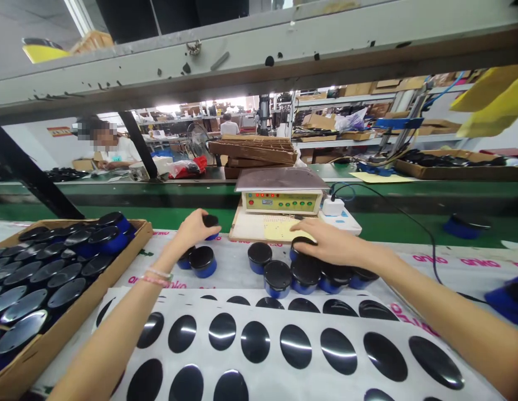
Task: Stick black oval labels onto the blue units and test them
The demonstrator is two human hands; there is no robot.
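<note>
Left hand: the left hand (200, 229) grasps a blue canister with a black top, thumb on the near side and fingers round the far side.
Gripped canister: the gripped canister (211, 234) is over the far part of the tabletop (159, 253), left of the control box; its black face points up and its base down, its round axis close to upright.
Shape: squat, widest across the round face; that broad direction runs about level.
Pair beside it: two standing canisters (203, 268) just nearer the person, black faces up, upright.
Right hand: the right hand (311, 236) has its fingers bent about another canister (303, 243) at the back of a cluster; I cannot tell whether they grip it or only touch it. What shows of its black face points up.
Cluster: the clustered canisters (277, 284) stand close together below the right hand, faces up, axes upright.
Disc sheets: white sheets (271, 328) with rows of glossy black discs (255, 342) lie flat in front, between the forearms.
Carton: a cardboard tray (81, 301) at left is filled with canisters, several stacked at its far right corner.
Control box: a pale control box (279, 201) with red lit digits sits behind, between the hands.
</note>
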